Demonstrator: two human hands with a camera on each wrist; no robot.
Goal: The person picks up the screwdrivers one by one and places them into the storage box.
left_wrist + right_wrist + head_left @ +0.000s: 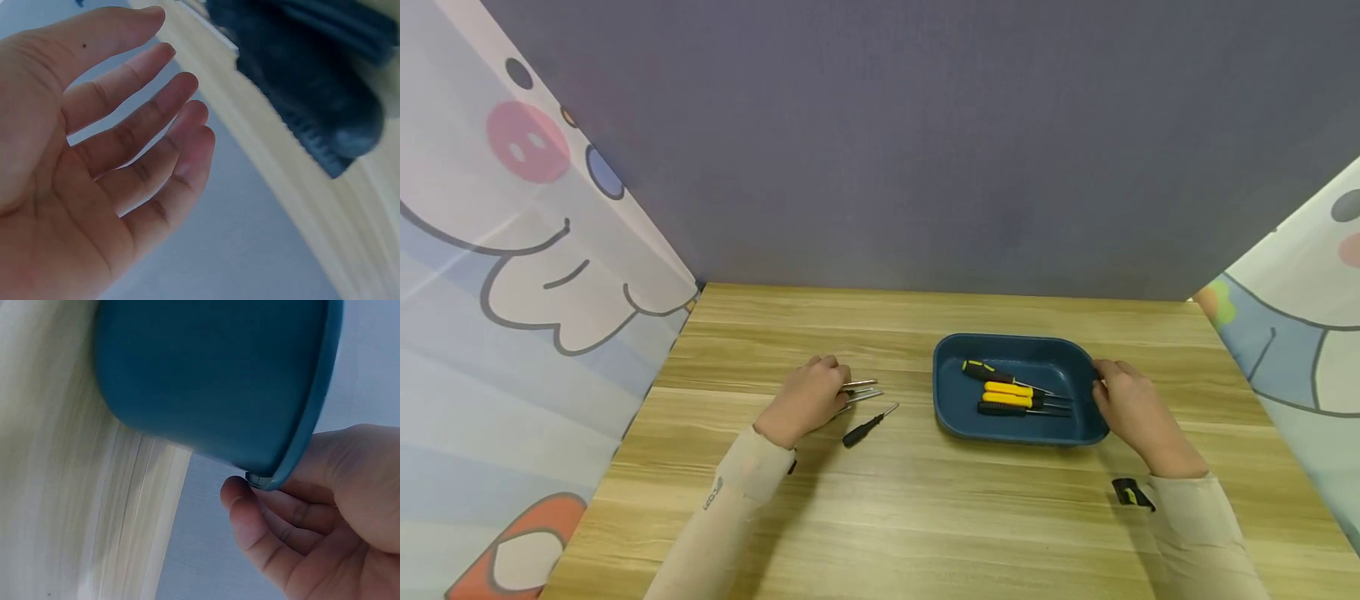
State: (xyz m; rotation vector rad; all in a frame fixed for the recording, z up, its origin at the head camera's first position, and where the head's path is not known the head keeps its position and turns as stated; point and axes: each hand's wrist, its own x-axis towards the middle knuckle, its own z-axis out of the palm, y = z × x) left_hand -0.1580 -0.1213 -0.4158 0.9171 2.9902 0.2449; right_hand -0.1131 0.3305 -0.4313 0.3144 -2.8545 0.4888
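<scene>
My left hand (808,396) is over a group of screwdrivers whose metal shafts (867,397) stick out past its fingers. In the left wrist view its fingers are loosely bent and apart from the black screwdriver handles (312,94), with nothing between them. A short black screwdriver (861,432) lies just right of that hand. On the right, my right hand (1138,412) grips the rim of a blue tray (212,375) at its right end. Inside the tray lie two yellow-handled screwdrivers (1009,394), a black one (997,409) and a black one with yellow-green marks (977,372).
The wooden table (925,517) runs back to a grey panel (925,167). Cartoon-printed curtains (490,333) hang at the left and right sides. Between the short black screwdriver and the tray is a stretch of bare wood.
</scene>
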